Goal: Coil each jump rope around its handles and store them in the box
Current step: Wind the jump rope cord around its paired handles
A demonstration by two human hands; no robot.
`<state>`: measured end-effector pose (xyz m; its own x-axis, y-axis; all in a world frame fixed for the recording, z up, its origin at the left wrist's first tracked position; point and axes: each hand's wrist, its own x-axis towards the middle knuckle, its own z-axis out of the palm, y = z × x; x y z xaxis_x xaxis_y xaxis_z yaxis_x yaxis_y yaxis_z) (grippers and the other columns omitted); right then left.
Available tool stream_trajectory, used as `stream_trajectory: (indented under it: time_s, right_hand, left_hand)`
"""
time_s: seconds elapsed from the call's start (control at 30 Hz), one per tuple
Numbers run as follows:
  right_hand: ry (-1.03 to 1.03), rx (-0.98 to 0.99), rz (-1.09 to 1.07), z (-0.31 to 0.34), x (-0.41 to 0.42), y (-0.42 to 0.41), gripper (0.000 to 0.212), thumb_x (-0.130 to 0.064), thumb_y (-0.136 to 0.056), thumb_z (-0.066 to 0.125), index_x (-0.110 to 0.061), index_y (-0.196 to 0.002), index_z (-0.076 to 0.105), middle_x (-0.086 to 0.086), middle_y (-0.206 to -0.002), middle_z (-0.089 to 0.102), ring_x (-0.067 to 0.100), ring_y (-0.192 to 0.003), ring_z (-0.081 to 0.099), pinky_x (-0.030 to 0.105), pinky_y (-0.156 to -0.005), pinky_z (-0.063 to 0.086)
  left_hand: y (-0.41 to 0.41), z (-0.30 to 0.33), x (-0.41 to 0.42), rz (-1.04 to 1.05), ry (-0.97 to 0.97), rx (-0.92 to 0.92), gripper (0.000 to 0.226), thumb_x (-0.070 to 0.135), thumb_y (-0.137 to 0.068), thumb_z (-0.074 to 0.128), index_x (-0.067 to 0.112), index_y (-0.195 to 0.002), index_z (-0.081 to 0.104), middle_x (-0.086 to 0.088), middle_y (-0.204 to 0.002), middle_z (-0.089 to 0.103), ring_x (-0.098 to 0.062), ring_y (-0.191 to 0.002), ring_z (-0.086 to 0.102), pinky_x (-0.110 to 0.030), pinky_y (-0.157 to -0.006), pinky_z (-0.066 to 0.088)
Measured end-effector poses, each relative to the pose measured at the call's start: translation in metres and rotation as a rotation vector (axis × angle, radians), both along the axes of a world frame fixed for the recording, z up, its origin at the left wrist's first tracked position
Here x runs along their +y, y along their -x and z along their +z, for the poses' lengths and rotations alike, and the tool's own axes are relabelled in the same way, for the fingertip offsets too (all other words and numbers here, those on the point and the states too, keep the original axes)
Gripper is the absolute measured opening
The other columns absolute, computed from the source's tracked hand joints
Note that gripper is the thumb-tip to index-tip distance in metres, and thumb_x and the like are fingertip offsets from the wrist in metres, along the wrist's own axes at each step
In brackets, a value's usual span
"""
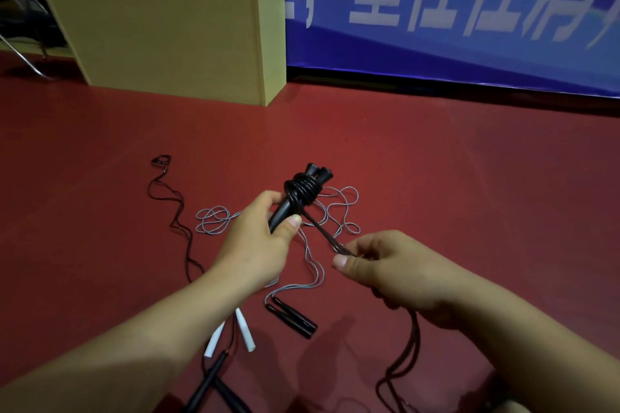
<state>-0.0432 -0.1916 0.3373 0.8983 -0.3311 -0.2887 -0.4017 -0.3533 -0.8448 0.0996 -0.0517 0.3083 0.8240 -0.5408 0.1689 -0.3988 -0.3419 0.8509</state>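
My left hand point(258, 245) grips a pair of black handles point(302, 194) held together, with several turns of black rope coiled round their upper part. A taut black strand runs from the coil down to my right hand point(385, 265), which pinches it between thumb and fingers. The rope's slack point(402, 362) hangs below my right wrist toward the floor. On the red floor lie a grey rope point(315, 245) with black handles point(291, 316), a pair of white handles point(235, 332), and another black pair of handles point(214, 379).
A thin black rope point(174, 208) snakes across the floor at left. A tan wooden box or cabinet point(161, 23) stands at the back left. A blue banner point(453, 10) covers the wall behind. Metal chair legs point(20, 54) show at far left.
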Motion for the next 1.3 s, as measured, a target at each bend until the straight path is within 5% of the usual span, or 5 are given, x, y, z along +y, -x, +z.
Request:
stream_trajectory:
  time_s: [0.2, 0.4, 0.7, 1.03, 1.3]
  right_hand:
    - [0.119, -0.071, 0.032, -0.001, -0.001, 0.002, 0.026, -0.033, -0.093, 0.061, -0.008, -0.084, 0.061, -0.006, -0.061, 0.041, 0.011, -0.056, 0.038, 0.027, -0.055, 0.033]
    - [0.258, -0.183, 0.164, 0.002, 0.002, 0.005, 0.023, -0.026, -0.094, 0.059, -0.019, -0.073, 0.053, -0.011, -0.060, 0.041, 0.005, -0.056, 0.036, 0.024, -0.056, 0.033]
    - [0.439, -0.372, 0.158, -0.007, -0.002, 0.008, 0.014, -0.029, -0.099, 0.051, -0.026, -0.103, 0.064, -0.002, -0.083, 0.067, 0.014, -0.076, 0.060, 0.035, -0.074, 0.049]
    - [0.597, -0.383, -0.088, -0.007, -0.009, 0.009, 0.014, -0.031, -0.094, 0.056, -0.033, -0.081, 0.061, -0.019, -0.069, 0.064, -0.003, -0.072, 0.059, 0.011, -0.060, 0.040]
    - [0.543, -0.354, -0.245, 0.001, -0.014, 0.011, 0.026, -0.042, -0.078, 0.076, -0.024, -0.073, 0.057, -0.018, -0.055, 0.059, -0.002, -0.053, 0.053, 0.011, -0.048, 0.037]
  left_hand:
    - [-0.004, 0.000, 0.003, -0.023, -0.223, -0.024, 0.003, 0.028, -0.095, 0.060, 0.025, -0.095, 0.057, 0.002, -0.071, 0.061, -0.021, -0.067, 0.061, -0.032, -0.064, 0.045]
    - [-0.003, 0.001, 0.002, -0.114, -0.405, -0.087, 0.023, 0.034, -0.096, 0.057, 0.017, -0.081, 0.056, 0.004, -0.064, 0.051, -0.014, -0.057, 0.046, -0.030, -0.054, 0.034]
    - [0.009, 0.005, 0.002, -0.334, -0.529, -0.070, 0.019, 0.032, -0.097, 0.054, 0.024, -0.080, 0.051, 0.001, -0.074, 0.059, -0.017, -0.065, 0.052, -0.031, -0.061, 0.041]
    - [0.021, 0.014, 0.001, -0.516, -0.631, -0.149, 0.025, 0.042, -0.093, 0.059, 0.019, -0.084, 0.057, -0.002, -0.076, 0.066, -0.023, -0.072, 0.062, -0.036, -0.067, 0.050]
    - [0.028, 0.017, 0.002, -0.670, -0.574, -0.238, 0.023, 0.041, -0.092, 0.060, 0.021, -0.083, 0.054, 0.005, -0.062, 0.049, -0.014, -0.060, 0.047, -0.033, -0.060, 0.041]
